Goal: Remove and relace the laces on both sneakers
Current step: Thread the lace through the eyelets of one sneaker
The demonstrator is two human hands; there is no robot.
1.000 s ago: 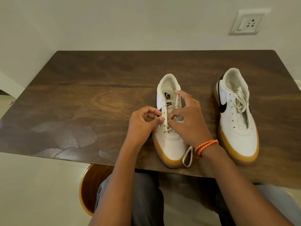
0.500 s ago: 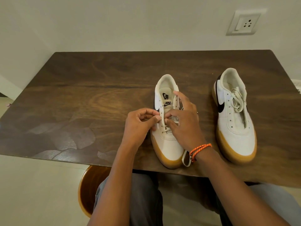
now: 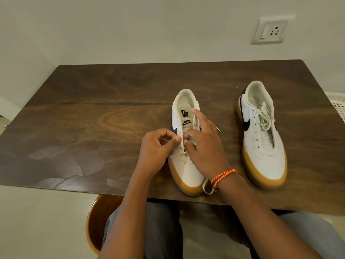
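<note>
Two sneakers (image 3: 186,146) (image 3: 261,131), two hands (image 3: 158,148) (image 3: 205,146).

I sit at a dark wooden worktop (image 3: 112,113); a wall socket (image 3: 269,31) is ahead, a white basket (image 3: 338,105) to my right.

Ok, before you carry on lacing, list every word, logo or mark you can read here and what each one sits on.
"NIKE" with a swoosh under it: tongue label of the near sneaker.
"NIKE" with a swoosh, printed sideways: insole of the same sneaker.
Black swoosh, no lettering: side of the far sneaker.
Wall socket: no readable text.
The left hand and right hand cover the rest of the tongue.
</note>
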